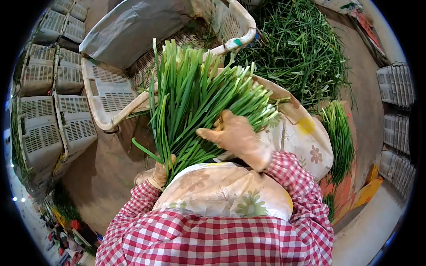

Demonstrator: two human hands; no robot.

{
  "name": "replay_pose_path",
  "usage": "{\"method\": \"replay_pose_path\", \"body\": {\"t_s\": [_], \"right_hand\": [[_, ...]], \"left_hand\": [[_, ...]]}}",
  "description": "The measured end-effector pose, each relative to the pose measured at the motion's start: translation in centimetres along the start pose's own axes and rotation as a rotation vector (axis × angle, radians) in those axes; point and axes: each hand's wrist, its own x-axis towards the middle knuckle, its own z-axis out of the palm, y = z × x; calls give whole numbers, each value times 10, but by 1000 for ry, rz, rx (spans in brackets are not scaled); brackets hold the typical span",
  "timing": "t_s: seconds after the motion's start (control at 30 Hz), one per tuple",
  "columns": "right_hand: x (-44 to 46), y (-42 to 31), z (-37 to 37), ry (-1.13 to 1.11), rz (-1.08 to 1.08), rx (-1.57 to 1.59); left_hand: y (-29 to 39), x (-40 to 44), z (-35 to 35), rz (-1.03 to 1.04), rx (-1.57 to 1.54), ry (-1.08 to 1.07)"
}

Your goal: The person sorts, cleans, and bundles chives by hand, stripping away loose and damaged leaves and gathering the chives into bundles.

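A large bunch of long green stalks [188, 93] fans out above my lap, its pale ends pointing up and to the right. My left hand [162, 172], in a tan glove, is closed round the lower left end of the bunch. My right hand [235, 135], gloved too, lies over the right part of the stalks with its thumb stretched left and its other fingers curled; what they pinch, if anything, is hidden. A floral cloth [222, 188] covers my lap under the bunch.
Ahead stands a white slatted basket [106, 91] with a grey liner. A heap of loose green leaves [297, 53] lies at the upper right. Another green bundle [339, 142] rests to my right. Stacked crates [40, 128] line the left, more crates [397, 86] the right.
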Motion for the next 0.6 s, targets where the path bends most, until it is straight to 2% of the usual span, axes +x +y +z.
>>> {"method": "replay_pose_path", "body": {"t_s": [0.07,0.13,0.2,0.23,0.27,0.33,0.4,0.47,0.53,0.6], "right_hand": [[10,9,21,82,-52,-100],[8,9,22,166,-107,-209],[-7,2,10,-34,129,532],[-17,-7,-3,-119,226,754],[-25,-5,-16,-202,225,791],[-34,13,-32,-255,147,888],[-42,21,-67,-181,76,847],[-39,38,-103,-79,-104,910],[-35,52,-142,36,-163,1008],[-33,76,-177,240,-433,981]], "left_hand": [[19,-3,2,47,100,-55],[11,-5,-3,23,-32,-29],[2,-7,-6,-2,-41,-37],[-1,-8,-6,-13,-43,-40],[-4,-9,-7,-21,-44,-42],[-10,-9,-7,-38,-54,-49],[-14,-7,-6,-48,-65,-64],[-16,-6,-5,-59,-72,-84],[-18,-3,-5,-71,-70,-102],[-20,-1,-5,-86,-64,-119]]}}
